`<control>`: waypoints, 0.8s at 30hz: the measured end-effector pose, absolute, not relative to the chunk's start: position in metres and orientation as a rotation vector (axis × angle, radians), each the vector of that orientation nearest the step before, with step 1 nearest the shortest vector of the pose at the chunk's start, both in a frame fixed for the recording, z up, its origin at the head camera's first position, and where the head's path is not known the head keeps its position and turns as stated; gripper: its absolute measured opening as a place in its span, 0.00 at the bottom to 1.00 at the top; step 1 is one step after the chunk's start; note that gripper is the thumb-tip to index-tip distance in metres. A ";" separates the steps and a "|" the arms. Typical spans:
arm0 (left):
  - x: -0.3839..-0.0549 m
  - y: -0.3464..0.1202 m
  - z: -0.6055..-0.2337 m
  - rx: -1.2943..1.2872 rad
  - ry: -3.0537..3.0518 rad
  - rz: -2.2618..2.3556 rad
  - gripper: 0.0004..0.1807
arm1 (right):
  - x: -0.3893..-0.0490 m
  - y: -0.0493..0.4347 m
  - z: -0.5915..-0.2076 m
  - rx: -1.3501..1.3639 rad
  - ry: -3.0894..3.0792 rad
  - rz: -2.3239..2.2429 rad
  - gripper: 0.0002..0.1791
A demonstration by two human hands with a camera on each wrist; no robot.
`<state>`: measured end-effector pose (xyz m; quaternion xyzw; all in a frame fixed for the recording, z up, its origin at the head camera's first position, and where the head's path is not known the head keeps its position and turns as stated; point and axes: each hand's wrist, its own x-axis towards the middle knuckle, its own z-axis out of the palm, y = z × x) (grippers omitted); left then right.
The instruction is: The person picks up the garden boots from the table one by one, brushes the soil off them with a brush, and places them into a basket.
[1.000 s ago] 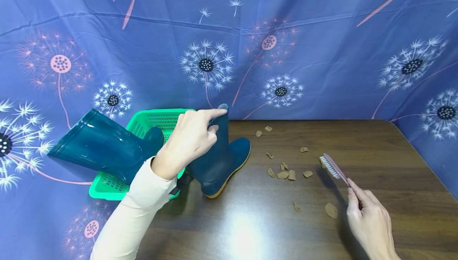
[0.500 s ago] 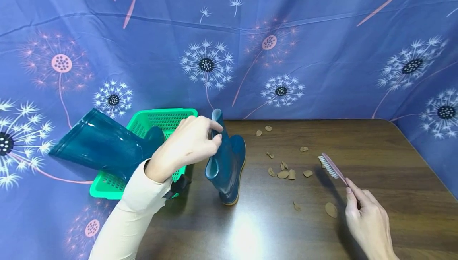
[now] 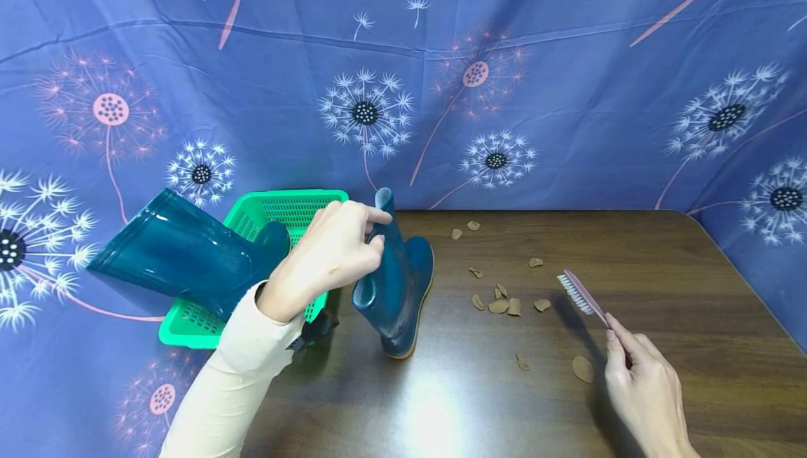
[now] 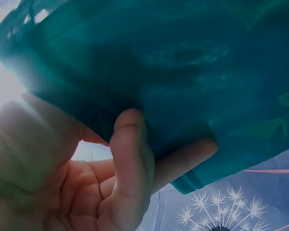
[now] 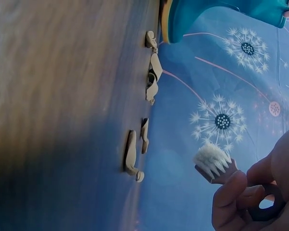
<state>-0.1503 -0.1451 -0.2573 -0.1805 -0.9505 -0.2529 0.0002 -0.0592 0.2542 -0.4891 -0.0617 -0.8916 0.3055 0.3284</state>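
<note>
A teal rain boot [image 3: 397, 286] stands on the table with its toe pointing toward the back. At the top of its shaft, my left hand [image 3: 330, 248] grips the rim; in the left wrist view the curled fingers [image 4: 132, 163] lie against the boot's wall [image 4: 192, 91]. My right hand [image 3: 646, 384] holds a pink brush [image 3: 583, 293] by its handle, well to the right of the boot. White bristles [image 5: 212, 159] show clearly in the right wrist view, raised above the table. Part of the boot's opening is hidden behind the left hand.
A second teal boot [image 3: 179, 248] leans over a green plastic basket [image 3: 195, 337] at the left. Several brown curled flakes [image 3: 498, 306] lie scattered between the standing boot and the brush on the wooden table [image 3: 693, 304]. A blue dandelion-print cloth [image 3: 567, 94] hangs behind.
The standing boot has turned under my left hand, its toe swinging from the right toward the back. My right hand, with the brush, has shifted slightly left.
</note>
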 end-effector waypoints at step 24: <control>-0.144 -0.200 -0.188 -0.344 -2.990 -0.776 0.22 | -0.058 0.245 -0.492 -0.057 -2.392 0.764 0.17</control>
